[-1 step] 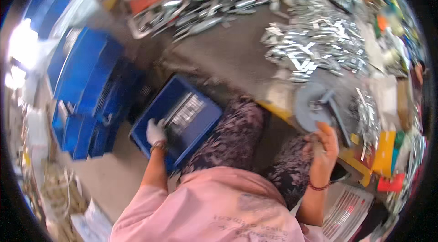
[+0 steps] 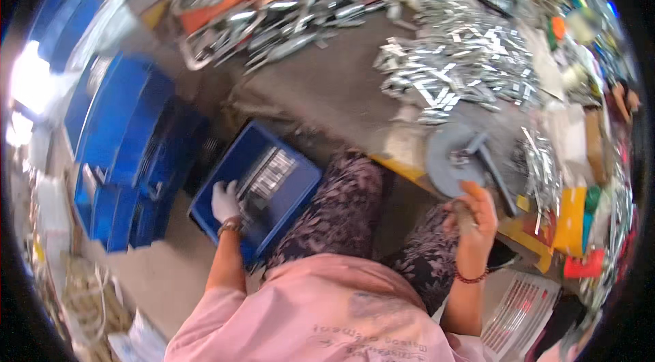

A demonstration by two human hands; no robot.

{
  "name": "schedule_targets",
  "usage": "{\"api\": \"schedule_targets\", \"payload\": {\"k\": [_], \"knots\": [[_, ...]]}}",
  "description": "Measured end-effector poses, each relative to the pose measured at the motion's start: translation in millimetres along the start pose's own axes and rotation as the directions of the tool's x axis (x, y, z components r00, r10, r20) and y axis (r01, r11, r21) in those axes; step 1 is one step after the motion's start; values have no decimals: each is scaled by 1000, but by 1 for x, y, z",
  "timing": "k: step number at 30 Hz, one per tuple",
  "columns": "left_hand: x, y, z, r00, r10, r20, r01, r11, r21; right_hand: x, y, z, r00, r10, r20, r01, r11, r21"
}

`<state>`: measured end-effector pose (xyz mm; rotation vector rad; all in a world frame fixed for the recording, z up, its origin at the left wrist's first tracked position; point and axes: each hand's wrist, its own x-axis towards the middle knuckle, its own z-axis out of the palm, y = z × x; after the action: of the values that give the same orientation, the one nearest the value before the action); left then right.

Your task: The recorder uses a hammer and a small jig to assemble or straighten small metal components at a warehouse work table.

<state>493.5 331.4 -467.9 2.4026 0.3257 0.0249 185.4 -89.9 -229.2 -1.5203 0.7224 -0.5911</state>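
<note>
We look down on a brown-grey worktable (image 2: 321,82) that stretches across the upper middle, its near edge marked by yellow. Below it sits a person in a pink shirt (image 2: 327,294) and dark flowered trousers (image 2: 351,205). To the left we see a stack of blue bins (image 2: 126,130) standing on the floor (image 2: 147,270).

On the table's right half, a broad pile of shiny metal strips (image 2: 457,68) catches the light. At the far left of the tabletop lies a jumbled heap of metal parts (image 2: 293,31), with an orange object (image 2: 218,7) beside it.

Closer to the person, a single blue bin (image 2: 295,206) is set at an angle just beside the left thigh, between the stack and the leg. Inside it, toward the far end, we see silvery metal pieces (image 2: 273,174) lined up side by side.

Near the table's front edge rests a round grey disc (image 2: 443,169) with a bar across it; a smaller bunch of strips (image 2: 540,174) lies to its right.

The right hand (image 2: 474,213) is raised just in front of the disc, fingers bent; blur keeps us from telling whether they grip anything. The left hand (image 2: 224,202), in a white glove, is at the bin's left side; we cannot tell whether it is closed on something. A dark red bracelet (image 2: 471,279) circles the right wrist.
</note>
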Motion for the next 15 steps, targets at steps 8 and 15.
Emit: {"api": "schedule_targets", "payload": {"k": [8, 15], "knots": [[-51, 284, -34, 567, 810, -147, -816, 529, -234, -1, -2, -3, 997, 81, 10, -82, 992, 98], [-135, 436, 19, -148, 978, 144, -948, -99, -304, -13, -6, -11, 988, 46, 150, -51, 998, 30]]}}
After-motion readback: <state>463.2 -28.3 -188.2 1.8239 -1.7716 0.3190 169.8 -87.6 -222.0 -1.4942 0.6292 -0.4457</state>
